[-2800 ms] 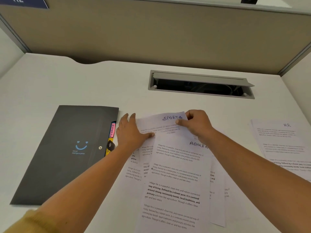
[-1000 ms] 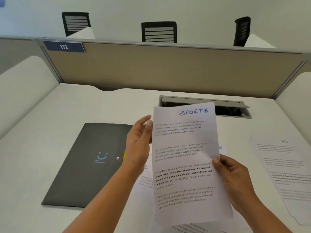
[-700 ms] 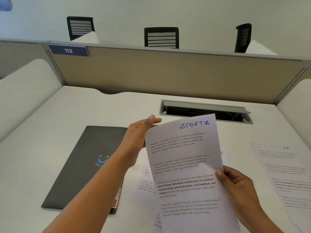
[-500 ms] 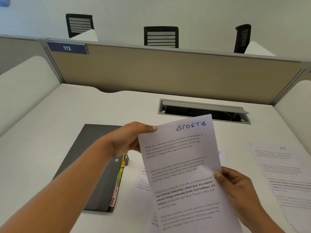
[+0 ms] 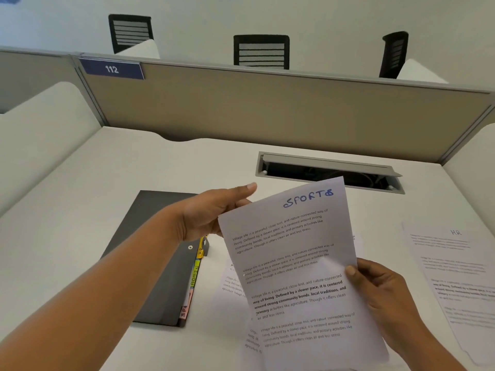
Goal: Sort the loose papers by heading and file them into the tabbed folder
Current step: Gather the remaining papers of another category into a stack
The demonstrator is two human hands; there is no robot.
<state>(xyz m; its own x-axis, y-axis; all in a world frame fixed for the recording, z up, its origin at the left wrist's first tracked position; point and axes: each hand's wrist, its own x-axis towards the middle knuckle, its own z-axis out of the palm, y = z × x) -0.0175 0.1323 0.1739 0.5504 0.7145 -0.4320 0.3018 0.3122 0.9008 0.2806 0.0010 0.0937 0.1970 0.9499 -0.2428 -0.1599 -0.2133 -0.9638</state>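
**Two hands lift the SPORTS sheet above the desk**

Both hands grip one thin white sheet (image 5: 294, 266) headed "SPORTS" in blue handwriting: the left hand (image 5: 211, 215) pinches its upper left edge, the right hand (image 5: 375, 282) clamps its right edge. A matte dark grey tabbed folder (image 5: 158, 263) lies closed toward the desk's (image 5: 80, 210) left edge, coloured tabs reading "ADMIN" protruding. An "HR" sheet (image 5: 455, 269) rests flat at the right edge.
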